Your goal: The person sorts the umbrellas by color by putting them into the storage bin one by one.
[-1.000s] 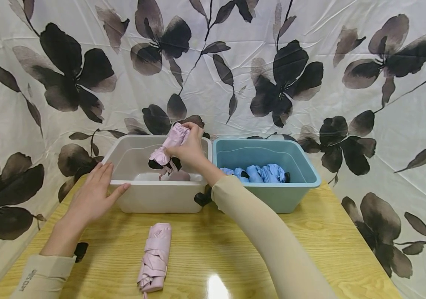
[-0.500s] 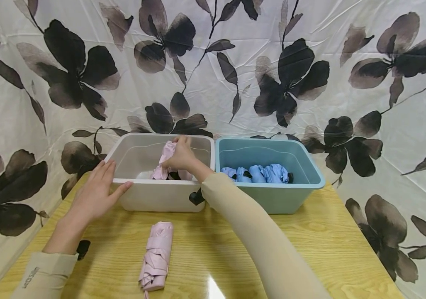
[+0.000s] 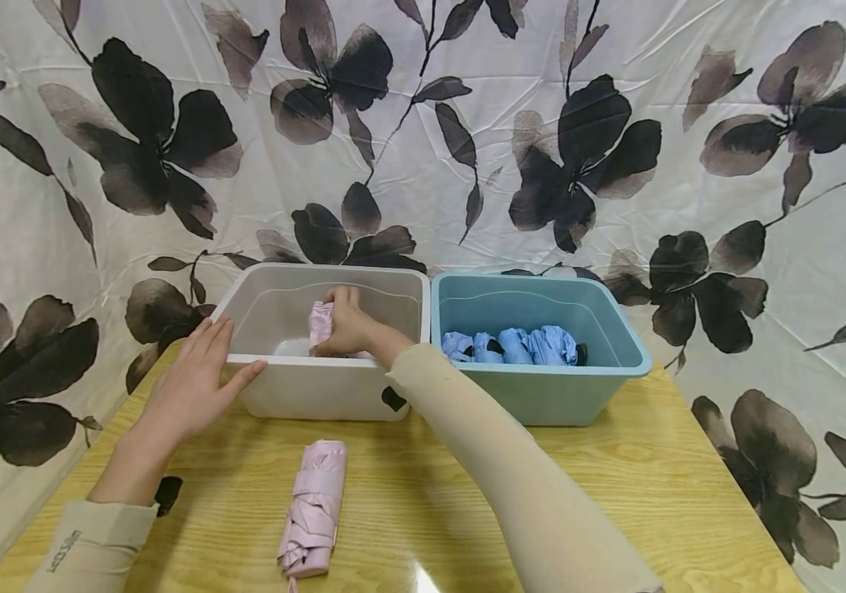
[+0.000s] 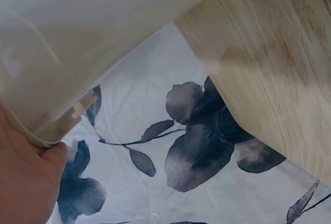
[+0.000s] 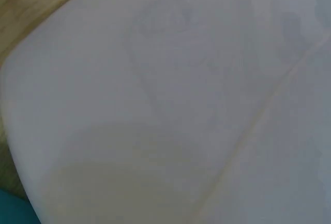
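Observation:
Down inside the off-white bin (image 3: 326, 395), my right hand (image 3: 352, 325) grips a pink folded umbrella (image 3: 321, 323). Only the umbrella's upper end shows; the hand and the bin's front wall hide the rest. My left hand (image 3: 189, 383) rests on the bin's front left corner, fingers straight along the side and thumb at the front rim. The left wrist view shows this hand (image 4: 28, 169) at the rim. A second pink folded umbrella (image 3: 314, 511) lies on the table in front of the bin. In the right wrist view the bin's pale wall (image 5: 155, 100) fills the picture.
Right beside the off-white bin stands a blue-green bin (image 3: 541, 395) with several blue folded umbrellas (image 3: 515, 346) in it. Both are on a wood-grain table (image 3: 423, 486). A floral cloth (image 3: 445, 123) hangs close behind and at the sides.
My right hand has lowered the pink umbrella from above the off-white bin's rim down into it, still holding it. My left hand stays on the corner. The view has shifted slightly.

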